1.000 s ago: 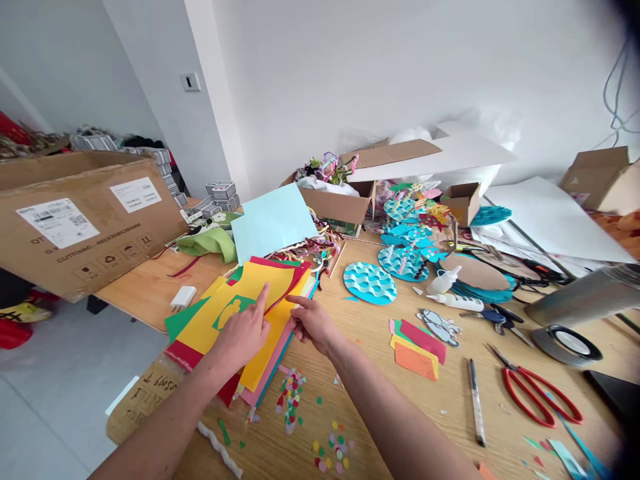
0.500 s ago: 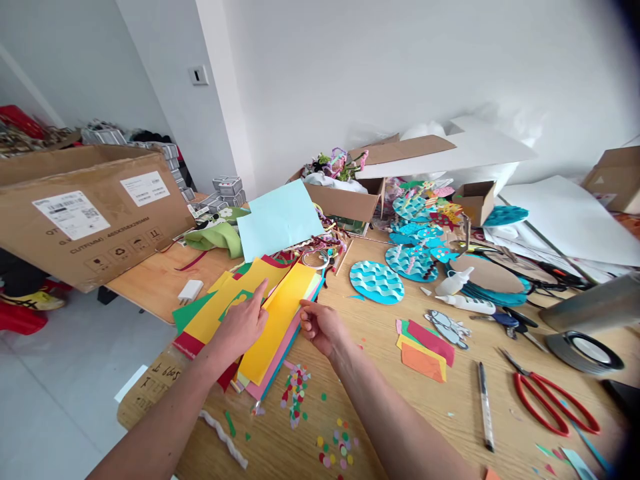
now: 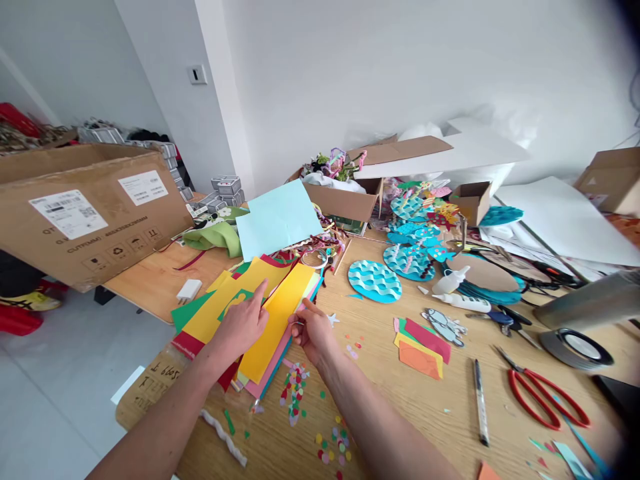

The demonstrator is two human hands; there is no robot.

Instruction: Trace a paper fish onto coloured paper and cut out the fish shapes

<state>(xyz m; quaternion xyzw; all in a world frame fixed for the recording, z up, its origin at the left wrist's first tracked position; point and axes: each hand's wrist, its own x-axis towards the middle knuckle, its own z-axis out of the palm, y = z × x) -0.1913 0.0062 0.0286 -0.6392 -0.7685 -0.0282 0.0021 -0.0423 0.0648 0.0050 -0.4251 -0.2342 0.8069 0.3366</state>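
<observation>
Left hand [image 3: 244, 327], left of centre: index extended, rest curled, on the paper stack [image 3: 277, 323], probably steadying it; grip, if any, can't tell. Right hand [image 3: 314, 333]: fingers drawn narrow at the stack's right edge, maybe for edge access; hold unclear. Confetti [image 3: 294, 390] lower centre; red-handled scissors [image 3: 523, 371] lower right, likely parked aside.

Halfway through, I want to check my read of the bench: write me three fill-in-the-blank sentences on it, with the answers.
1. The left hand has its ____ finger extended over the colored paper.
2. The long paper strip between the left hand and the right hand is ____.
3. The scissors to the right of the pen have ____ handles.
Missing words: index; yellow; red.
</observation>
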